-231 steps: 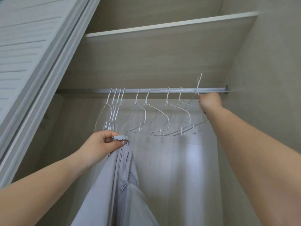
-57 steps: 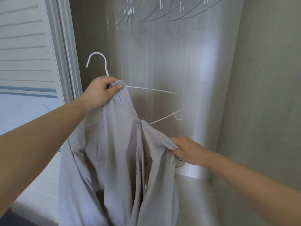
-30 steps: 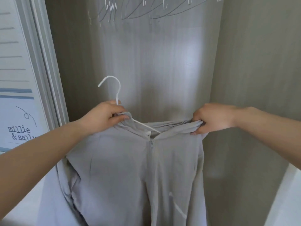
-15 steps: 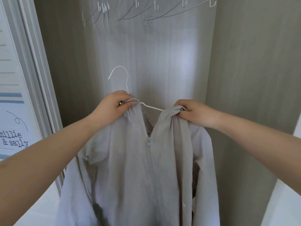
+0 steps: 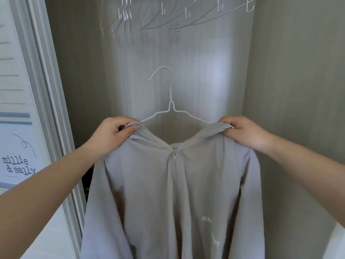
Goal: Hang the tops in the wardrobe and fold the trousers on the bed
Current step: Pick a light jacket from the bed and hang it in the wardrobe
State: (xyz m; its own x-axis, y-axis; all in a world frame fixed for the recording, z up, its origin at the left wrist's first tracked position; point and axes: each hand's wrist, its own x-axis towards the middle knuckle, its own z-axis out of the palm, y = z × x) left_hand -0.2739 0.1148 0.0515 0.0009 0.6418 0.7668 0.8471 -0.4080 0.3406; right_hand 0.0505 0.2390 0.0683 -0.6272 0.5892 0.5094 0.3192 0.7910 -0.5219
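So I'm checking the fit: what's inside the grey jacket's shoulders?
A white wire hanger: its hook, neck and upper arms show above the grey jacket. The arm ends are covered by cloth and by the left hand and right hand.

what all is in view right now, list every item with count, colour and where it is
zip top: one, pale grey, centre, draped on the held hanger, small white lettering on its front
held hanger: one, white wire, centre, hook free in the air, both shoulders inside the top
empty hangers: several, white wire, top edge; the rail they hang from is out of frame
wardrobe: one, grey-beige wood grain, back and right wall
door frame: one, white, left
printed panel: one, white with dark lettering, far left
left hand: grips the top's left shoulder
right hand: grips the top's right shoulder
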